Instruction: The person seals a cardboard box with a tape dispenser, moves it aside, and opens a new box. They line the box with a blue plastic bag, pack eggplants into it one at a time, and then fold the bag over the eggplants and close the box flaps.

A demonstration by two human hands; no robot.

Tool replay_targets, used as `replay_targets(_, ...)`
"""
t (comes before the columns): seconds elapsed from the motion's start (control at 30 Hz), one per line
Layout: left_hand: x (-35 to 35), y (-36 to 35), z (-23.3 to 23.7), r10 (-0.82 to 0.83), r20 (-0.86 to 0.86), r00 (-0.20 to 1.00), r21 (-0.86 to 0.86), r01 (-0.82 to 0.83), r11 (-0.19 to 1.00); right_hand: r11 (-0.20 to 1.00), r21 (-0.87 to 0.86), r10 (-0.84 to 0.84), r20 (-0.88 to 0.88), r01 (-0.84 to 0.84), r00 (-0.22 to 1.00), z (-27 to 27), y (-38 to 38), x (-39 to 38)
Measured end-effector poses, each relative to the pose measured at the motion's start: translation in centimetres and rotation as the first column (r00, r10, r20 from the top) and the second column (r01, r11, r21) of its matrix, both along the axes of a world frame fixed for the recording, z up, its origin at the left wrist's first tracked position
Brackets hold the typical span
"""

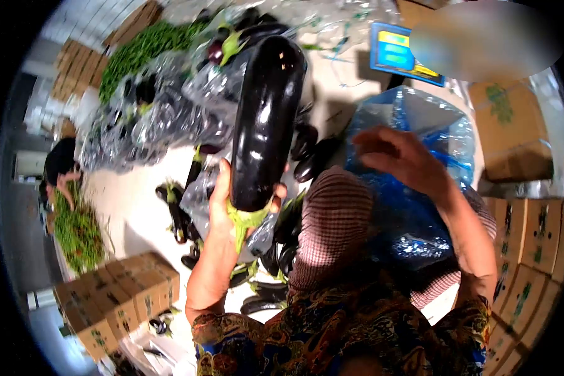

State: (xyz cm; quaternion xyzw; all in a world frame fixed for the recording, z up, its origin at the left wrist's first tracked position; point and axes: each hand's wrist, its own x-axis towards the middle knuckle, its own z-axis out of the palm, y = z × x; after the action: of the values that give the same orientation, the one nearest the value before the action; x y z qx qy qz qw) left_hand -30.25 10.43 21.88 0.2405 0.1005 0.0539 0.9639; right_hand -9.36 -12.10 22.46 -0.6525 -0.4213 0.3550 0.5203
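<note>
Background: stacked brown cardboard boxes. Your left hand closes around the green-capped end of a glossy, dark eggplant; your right hand, partly open and holding nothing visible, appears over a translucent blue plastic bag.

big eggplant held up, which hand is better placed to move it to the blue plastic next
The left hand, I'd judge: it holds the eggplant near its green cap. The right hand looks empty and is by the blue plastic, so probably suits steadying that.
</note>
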Motion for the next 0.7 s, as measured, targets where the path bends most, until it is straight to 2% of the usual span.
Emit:
replay_targets(0.07,2.0,-1.4,0.2,-0.064,-0.012,0.998,0.066,0.065,0.996,0.996,0.061,-0.060,-0.177,0.072,0.982,1.8,0.0,-0.7)
replay_targets(0.1,2.8,-2.0,0.2,-0.106,-0.002,0.994,0.036,0.106,0.994,0.990,0.092,-0.079,-0.265,0.107,0.961,2.5,0.0,-1.0)
replay_targets(0.13,3.5,-2.6,0.2,-0.145,0.006,0.989,0.009,0.145,0.989,0.974,0.164,-0.102,-0.305,0.158,0.947,2.8,0.1,-1.3)
replay_targets(0.17,3.9,-3.0,0.2,-0.158,-0.051,0.986,0.057,0.161,0.985,0.950,0.235,-0.118,-0.347,0.208,0.930,2.7,0.3,-1.5)
replay_targets(0.2,4.3,-4.1,0.9,-0.061,-0.154,0.986,0.223,0.095,0.970,0.918,0.301,-0.128,-0.389,0.257,0.912,2.8,0.3,-1.7)
replay_targets(0.27,6.2,-6.3,2.2,-0.024,-0.135,0.991,0.499,0.089,0.862,0.902,0.327,-0.120,-0.435,0.281,0.892,3.8,-0.1,-1.1)
replay_targets(0.3,7.4,-7.8,3.8,-0.070,-0.028,0.997,0.602,0.072,0.795,0.893,0.314,-0.133,-0.502,0.324,0.855,4.0,-0.5,-0.8)
replay_targets(0.33,8.2,-8.5,4.1,-0.100,-0.036,0.994,0.687,0.098,0.720,0.881,0.299,-0.146,-0.566,0.367,0.812,4.3,-0.9,-0.4)
replay_targets(0.4,9.7,-10.0,5.0,-0.142,-0.033,0.989,0.794,0.112,0.598,0.844,0.208,-0.187,-0.751,0.495,0.633,4.0,-1.6,0.4)
replay_targets(0.43,10.4,-10.2,4.7,-0.204,0.053,0.977,0.823,0.073,0.563,0.809,0.148,-0.256,-0.782,0.568,0.569,5.9,-2.8,-0.1)
replay_targets(0.47,10.7,-10.8,4.2,-0.228,0.136,0.964,0.839,0.011,0.545,0.800,0.243,-0.118,-0.833,0.549,0.541,5.2,-3.6,0.6)
replay_targets(0.53,10.6,-13.5,5.4,-0.233,0.013,0.972,0.508,0.194,0.839,0.743,0.423,0.168,-0.868,0.518,0.468,2.7,-5.2,2.7)
replay_targets(0.57,11.3,-14.4,5.1,-0.253,-0.012,0.967,0.552,0.218,0.805,0.707,0.448,0.189,-0.865,0.547,0.465,2.1,-5.8,3.3)
replay_targets(0.67,12.5,-16.2,5.7,-0.312,-0.201,0.929,0.845,0.325,0.425,0.656,0.498,0.010,-0.757,0.567,0.654,1.8,-7.8,3.1)
replay_targets(0.7,12.9,-16.8,4.6,-0.354,-0.162,0.921,0.753,0.347,0.559,0.654,0.498,-0.013,-0.745,0.570,0.666,1.2,-8.3,3.3)
